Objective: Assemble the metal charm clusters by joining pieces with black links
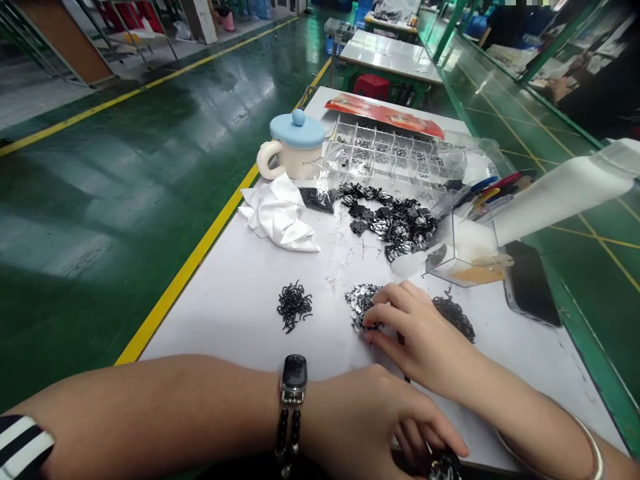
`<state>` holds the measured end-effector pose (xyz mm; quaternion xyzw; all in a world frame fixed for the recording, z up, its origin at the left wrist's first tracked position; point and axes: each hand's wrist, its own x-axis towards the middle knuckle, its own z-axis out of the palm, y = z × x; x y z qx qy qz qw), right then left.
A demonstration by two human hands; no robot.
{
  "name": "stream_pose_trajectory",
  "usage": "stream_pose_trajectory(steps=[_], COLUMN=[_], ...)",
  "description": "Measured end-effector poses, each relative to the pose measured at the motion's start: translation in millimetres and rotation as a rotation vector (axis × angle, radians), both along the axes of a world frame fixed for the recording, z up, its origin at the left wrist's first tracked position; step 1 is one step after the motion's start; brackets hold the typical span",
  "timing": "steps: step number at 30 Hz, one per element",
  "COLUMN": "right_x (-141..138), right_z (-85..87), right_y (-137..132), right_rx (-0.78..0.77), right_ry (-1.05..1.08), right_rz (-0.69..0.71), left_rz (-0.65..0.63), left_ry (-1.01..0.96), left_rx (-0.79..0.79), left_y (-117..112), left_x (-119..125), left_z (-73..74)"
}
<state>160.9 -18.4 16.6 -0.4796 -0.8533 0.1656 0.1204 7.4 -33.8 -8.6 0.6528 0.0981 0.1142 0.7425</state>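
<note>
My right hand (420,333) rests on the white table (240,307), fingers curled and pinching at a small pile of shiny metal parts (359,301). A heap of thin black wire pieces (455,317) lies just right of it. My left hand (380,420), with a watch (293,375) on the wrist, lies across the table's near edge, fingers closed around a small dark part (445,465) I cannot make out. Another heap of black curved clips (294,305) lies to the left of the hands.
A large pile of black metal parts (395,217) lies mid-table. Behind it are a clear compartment tray (390,150), a mug with a blue lid (295,143), a crumpled white cloth (277,213), a clear box (465,247) and a phone (530,283).
</note>
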Motion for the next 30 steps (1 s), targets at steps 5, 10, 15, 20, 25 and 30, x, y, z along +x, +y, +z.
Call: stream_pose_trajectory(steps=[5,10,15,20,25,30], right_x=[-16.0,-14.8,8.4,37.8,42.0,29.3], right_z=[-12.5,-13.2,8.2,8.7,-6.7,-15.0], right_y=[3.6,5.8,3.2,-4.8,-12.3,-17.1], right_rx=[0.022,0.026,-0.096,-0.342,-0.282,-0.180], right_ry=[-0.039,0.006,0.439,0.884,0.963,0.954], right_rz=[0.009,0.006,-0.207,-0.395,-0.464,-0.493], left_rz=[0.021,0.044,0.147,0.418,0.497,0.473], left_ry=[-0.051,-0.012,-0.043,-0.051,-0.048,-0.101], left_rx=[0.119,0.124,0.153,0.130,-0.035,-0.111], left_y=[1.9,4.2,14.0,31.2,34.9,35.0], left_x=[-1.0,-2.2,-6.2,-12.5,-12.8,-9.8], left_z=[-0.9,-2.0,12.9,24.8,21.1,21.7])
